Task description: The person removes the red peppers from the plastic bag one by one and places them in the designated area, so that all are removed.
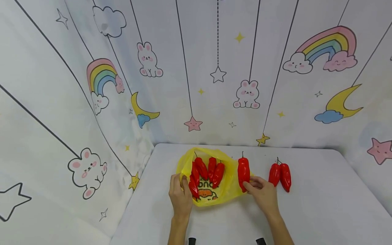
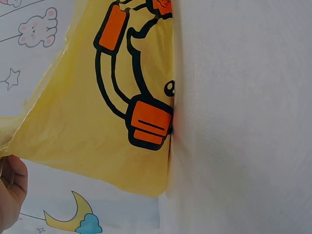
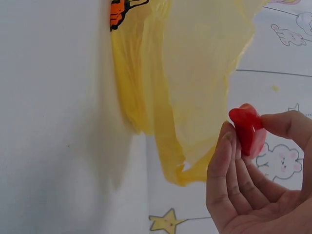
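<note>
Red peppers lay across the middle of the white worktop (image 1: pixel 306 211), several of them inside a yellow plastic bag (image 1: pixel 226 190) printed with an orange and black cartoon. One red pepper (image 1: pixel 243 171) stood at the bag's right edge, its stem pointing to the far side. The right hand (image 1: pixel 264 194) pinched the near end of this pepper between thumb and fingertips; the right wrist view showed that grip closed around the red tip (image 3: pixel 247 127), with the bag's mouth just to its left. The left hand (image 1: pixel 180 197) rested at the bag's left edge, its fingers curled on the plastic beside the nearest bagged pepper (image 1: pixel 193 186). Two more peppers (image 1: pixel 280 175) lay side by side to the right of the right hand, touching each other. A backdrop (image 1: pixel 147 61) of rabbits, rainbows, moons and stars rose behind the worktop.
</note>
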`<state>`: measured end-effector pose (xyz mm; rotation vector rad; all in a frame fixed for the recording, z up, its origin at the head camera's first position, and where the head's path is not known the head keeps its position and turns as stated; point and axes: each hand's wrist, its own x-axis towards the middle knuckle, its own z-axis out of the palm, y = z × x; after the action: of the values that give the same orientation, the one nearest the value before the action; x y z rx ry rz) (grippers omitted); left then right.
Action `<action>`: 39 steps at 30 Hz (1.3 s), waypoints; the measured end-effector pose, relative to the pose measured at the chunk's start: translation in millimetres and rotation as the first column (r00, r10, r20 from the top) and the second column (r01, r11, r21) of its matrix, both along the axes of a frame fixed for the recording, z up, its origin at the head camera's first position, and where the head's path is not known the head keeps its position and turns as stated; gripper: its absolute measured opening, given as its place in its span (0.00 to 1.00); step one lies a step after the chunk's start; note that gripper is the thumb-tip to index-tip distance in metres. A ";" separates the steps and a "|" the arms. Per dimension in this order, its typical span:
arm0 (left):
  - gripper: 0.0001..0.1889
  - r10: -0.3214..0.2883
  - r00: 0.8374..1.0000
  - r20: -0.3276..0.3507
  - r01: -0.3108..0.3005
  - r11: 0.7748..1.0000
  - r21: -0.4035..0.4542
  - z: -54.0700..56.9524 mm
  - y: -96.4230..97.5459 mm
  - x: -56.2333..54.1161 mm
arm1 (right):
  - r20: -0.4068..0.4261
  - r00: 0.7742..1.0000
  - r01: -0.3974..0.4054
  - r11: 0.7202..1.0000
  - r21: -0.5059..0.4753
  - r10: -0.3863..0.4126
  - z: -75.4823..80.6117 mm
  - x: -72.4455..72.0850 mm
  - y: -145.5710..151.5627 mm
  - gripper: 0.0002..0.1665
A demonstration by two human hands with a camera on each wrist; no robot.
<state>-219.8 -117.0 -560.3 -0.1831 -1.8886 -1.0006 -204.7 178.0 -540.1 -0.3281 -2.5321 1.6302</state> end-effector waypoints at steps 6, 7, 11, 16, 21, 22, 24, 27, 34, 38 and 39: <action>0.07 0.003 1.000 0.002 -0.003 1.000 -0.001 -2.0 -0.4 -0.3 | -0.003 0.999 0.045 0.998 0.034 -0.045 -2.2 -4.2 13.4 0.31; 0.07 0.003 1.000 0.003 -0.003 1.000 0.000 -2.3 -0.4 -0.4 | -0.001 0.999 0.048 0.998 0.037 -0.048 -2.8 -4.8 15.7 0.31; 0.07 0.004 1.000 0.002 -0.004 1.000 0.002 -2.8 -0.2 0.1 | -0.009 0.998 0.061 0.997 0.051 -0.060 -5.1 -8.1 24.5 0.32; 0.07 0.001 1.000 0.003 -0.001 1.000 0.009 -3.5 -0.3 -0.2 | -0.015 0.998 0.069 0.995 0.069 -0.068 -7.7 -14.1 34.6 0.32; 0.07 0.003 1.000 0.009 -0.003 1.000 0.007 -4.2 -0.2 -0.3 | 0.012 0.996 0.086 0.990 0.108 -0.087 -14.6 -18.8 44.1 0.35; 0.06 0.005 1.000 0.013 -0.005 1.000 0.005 -4.4 -0.2 -0.3 | 0.013 0.995 0.092 0.989 0.119 -0.095 -16.5 -19.3 45.9 0.35; 0.07 0.008 1.000 0.017 -0.008 1.000 0.002 -5.1 -0.1 -0.2 | 0.014 0.994 0.108 0.984 0.141 -0.111 -20.9 -20.4 49.2 0.35; 0.07 0.009 1.000 0.023 -0.009 1.000 0.000 -4.4 0.0 0.1 | 0.017 0.991 0.126 0.977 0.172 -0.131 -26.3 -22.5 53.3 0.35; 0.08 0.006 0.999 0.039 -0.006 1.000 0.005 -3.6 0.2 -0.5 | 0.013 0.984 0.171 0.954 0.248 -0.180 -30.4 -28.0 57.1 0.35; 0.08 -0.002 0.998 0.059 0.001 1.000 0.010 -3.7 0.7 0.1 | 0.018 0.979 0.188 0.943 0.276 -0.201 -32.4 -30.1 58.4 0.33; 0.08 -0.003 0.998 0.061 0.002 1.000 0.010 -3.7 0.8 0.3 | 0.020 0.979 0.190 0.941 0.281 -0.204 -33.3 -30.7 58.8 0.33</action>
<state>-219.5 -116.2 -564.0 -0.1509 -1.9383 -1.0277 -235.3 236.8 -573.4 -0.5757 -2.6178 1.1917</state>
